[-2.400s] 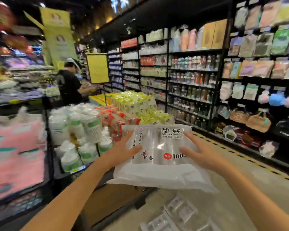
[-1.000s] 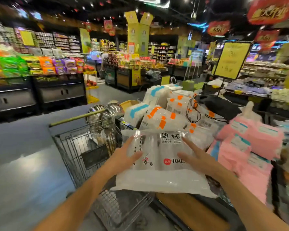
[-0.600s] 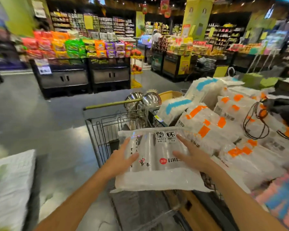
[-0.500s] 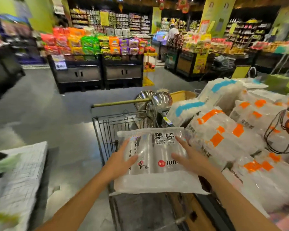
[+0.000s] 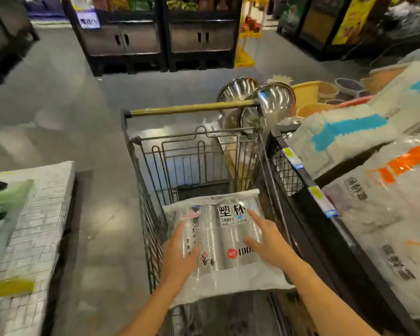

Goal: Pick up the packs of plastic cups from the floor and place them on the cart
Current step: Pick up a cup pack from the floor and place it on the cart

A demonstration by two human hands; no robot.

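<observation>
A clear pack of plastic cups (image 5: 224,241) with black lettering and a red dot lies flat between my two hands, inside the basket of a wire shopping cart (image 5: 141,180). My left hand (image 5: 180,255) grips its left edge, fingers spread on top. My right hand (image 5: 264,241) presses on the pack's right side with the fingers extended. The pack is low in the basket; whether it rests on the bottom cannot be told. The cart's brass-coloured handle bar (image 5: 192,110) is at the far end.
A black display stand (image 5: 325,229) piled with bagged goods (image 5: 378,185) hugs the cart's right side. Steel bowls (image 5: 274,98) and plastic basins (image 5: 308,90) sit beyond the handle. A white stack (image 5: 32,238) stands at left. Grey floor and dark shelving (image 5: 160,37) lie ahead.
My view has tilted down and both hands have lowered the pack from above the cart's rim down into the basket.
</observation>
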